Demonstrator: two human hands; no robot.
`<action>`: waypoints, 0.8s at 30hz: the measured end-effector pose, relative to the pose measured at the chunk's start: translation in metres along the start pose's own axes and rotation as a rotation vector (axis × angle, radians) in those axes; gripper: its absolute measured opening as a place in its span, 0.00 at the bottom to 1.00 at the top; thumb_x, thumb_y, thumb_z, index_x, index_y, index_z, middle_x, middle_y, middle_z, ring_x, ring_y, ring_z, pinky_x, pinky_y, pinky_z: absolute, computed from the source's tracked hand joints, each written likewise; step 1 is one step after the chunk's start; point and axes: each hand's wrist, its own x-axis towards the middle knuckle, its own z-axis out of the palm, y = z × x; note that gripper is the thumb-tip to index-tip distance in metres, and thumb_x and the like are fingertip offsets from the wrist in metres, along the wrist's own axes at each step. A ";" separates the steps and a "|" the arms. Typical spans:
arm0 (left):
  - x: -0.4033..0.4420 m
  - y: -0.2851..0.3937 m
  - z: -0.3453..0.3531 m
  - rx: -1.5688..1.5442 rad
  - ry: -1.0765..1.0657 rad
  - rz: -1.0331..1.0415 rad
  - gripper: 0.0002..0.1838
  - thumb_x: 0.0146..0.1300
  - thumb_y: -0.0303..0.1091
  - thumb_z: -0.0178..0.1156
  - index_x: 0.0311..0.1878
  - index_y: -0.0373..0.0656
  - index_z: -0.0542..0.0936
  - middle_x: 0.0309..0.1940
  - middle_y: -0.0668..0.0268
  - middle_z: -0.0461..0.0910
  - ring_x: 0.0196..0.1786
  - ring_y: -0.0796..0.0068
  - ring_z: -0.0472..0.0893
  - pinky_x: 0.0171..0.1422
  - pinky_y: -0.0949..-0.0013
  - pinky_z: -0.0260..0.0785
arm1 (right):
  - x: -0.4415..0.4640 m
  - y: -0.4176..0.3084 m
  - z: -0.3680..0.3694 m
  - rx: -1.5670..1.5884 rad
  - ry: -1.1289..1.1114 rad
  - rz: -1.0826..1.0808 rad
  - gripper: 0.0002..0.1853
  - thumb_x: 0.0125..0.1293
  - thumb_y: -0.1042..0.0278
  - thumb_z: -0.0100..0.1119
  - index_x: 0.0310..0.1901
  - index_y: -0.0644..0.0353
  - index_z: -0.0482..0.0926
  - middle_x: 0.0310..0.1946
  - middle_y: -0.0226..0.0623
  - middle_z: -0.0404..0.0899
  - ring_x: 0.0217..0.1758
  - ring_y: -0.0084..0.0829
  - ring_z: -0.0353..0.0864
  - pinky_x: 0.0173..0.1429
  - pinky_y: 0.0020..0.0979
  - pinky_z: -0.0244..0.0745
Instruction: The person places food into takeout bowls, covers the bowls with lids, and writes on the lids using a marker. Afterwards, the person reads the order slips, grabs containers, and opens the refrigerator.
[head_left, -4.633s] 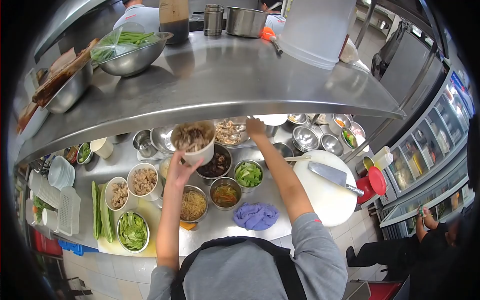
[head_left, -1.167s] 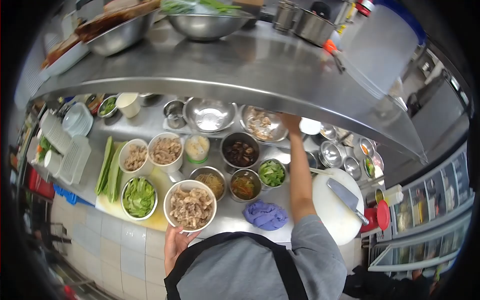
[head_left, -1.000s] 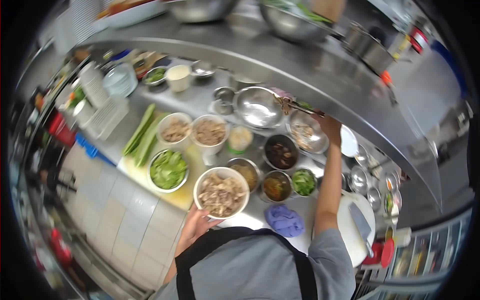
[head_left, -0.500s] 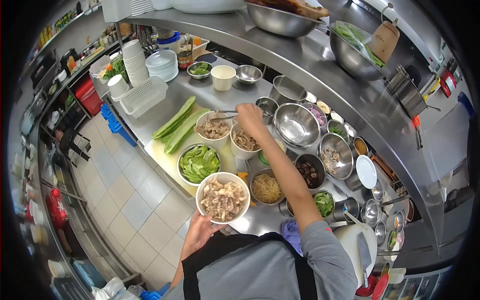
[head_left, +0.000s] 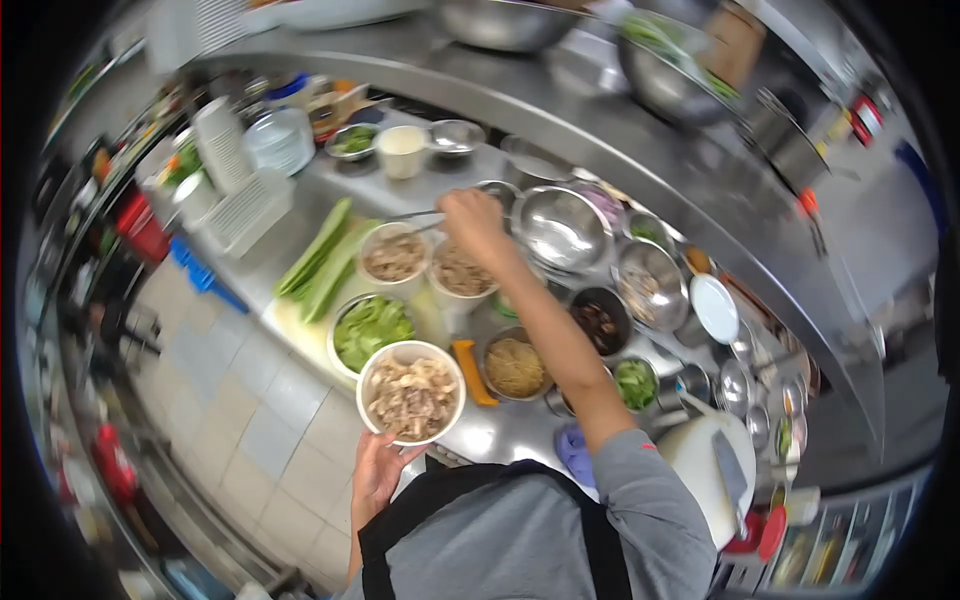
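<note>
Swung tongs (head_left: 415,214), clamped in right fingers (head_left: 452,207), from steel bowl (head_left: 668,278) to meat tub (head_left: 402,289), evidently shifting work there; kept left fingers (head_left: 375,448) clamped on heaped paper bowl (head_left: 384,358).

The right hand (head_left: 470,222) has left the metal bowl (head_left: 651,283) at the back, where it was 1 second ago — it is now by 2 white tubs (head_left: 393,256), tongs (head_left: 415,214) at the farther-left rim. The meat bowl (head_left: 411,392) in the left hand (head_left: 380,468), raised near the shelf (head_left: 520,75) 4.6 seconds ago, is down by the apron (head_left: 415,510).
</note>
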 end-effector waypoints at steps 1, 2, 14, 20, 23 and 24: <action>0.005 -0.006 -0.004 -0.001 -0.030 -0.025 0.32 0.51 0.27 0.53 0.61 0.40 0.56 0.58 0.54 0.63 0.59 0.53 0.66 0.58 0.45 0.65 | -0.004 0.007 -0.012 0.029 -0.114 0.132 0.14 0.46 0.64 0.65 0.35 0.59 0.80 0.34 0.44 0.79 0.40 0.43 0.78 0.43 0.41 0.72; 0.007 -0.006 0.000 0.014 -0.044 -0.041 0.33 0.51 0.28 0.54 0.62 0.40 0.56 0.59 0.54 0.62 0.60 0.52 0.66 0.59 0.46 0.65 | -0.011 0.019 -0.021 0.084 -0.135 0.213 0.14 0.49 0.61 0.65 0.35 0.59 0.80 0.34 0.46 0.79 0.41 0.44 0.78 0.44 0.41 0.72; 0.028 -0.008 0.028 0.104 -0.154 -0.174 0.34 0.51 0.31 0.54 0.62 0.40 0.54 0.61 0.52 0.58 0.61 0.50 0.63 0.59 0.44 0.64 | -0.285 0.329 -0.041 -0.583 0.250 1.122 0.12 0.53 0.62 0.54 0.38 0.57 0.77 0.34 0.44 0.79 0.40 0.41 0.80 0.38 0.40 0.77; 0.039 -0.021 0.050 0.132 -0.203 -0.238 0.34 0.52 0.32 0.53 0.63 0.40 0.54 0.61 0.53 0.60 0.60 0.53 0.65 0.60 0.48 0.65 | -0.320 0.342 -0.014 -0.507 0.110 1.216 0.18 0.47 0.54 0.64 0.38 0.54 0.77 0.35 0.39 0.79 0.41 0.41 0.80 0.43 0.37 0.76; 0.033 -0.026 0.059 0.147 -0.199 -0.228 0.34 0.52 0.33 0.52 0.63 0.39 0.54 0.60 0.53 0.61 0.60 0.54 0.66 0.60 0.50 0.66 | -0.317 0.335 -0.030 -0.404 0.152 1.152 0.16 0.49 0.59 0.58 0.40 0.56 0.77 0.39 0.41 0.78 0.44 0.43 0.78 0.46 0.39 0.74; 0.032 -0.027 0.060 0.150 -0.191 -0.223 0.34 0.52 0.33 0.52 0.63 0.39 0.54 0.60 0.53 0.61 0.60 0.54 0.66 0.60 0.50 0.66 | -0.313 0.328 -0.042 -0.366 0.170 1.123 0.15 0.51 0.62 0.55 0.41 0.56 0.78 0.40 0.42 0.78 0.45 0.45 0.77 0.47 0.40 0.73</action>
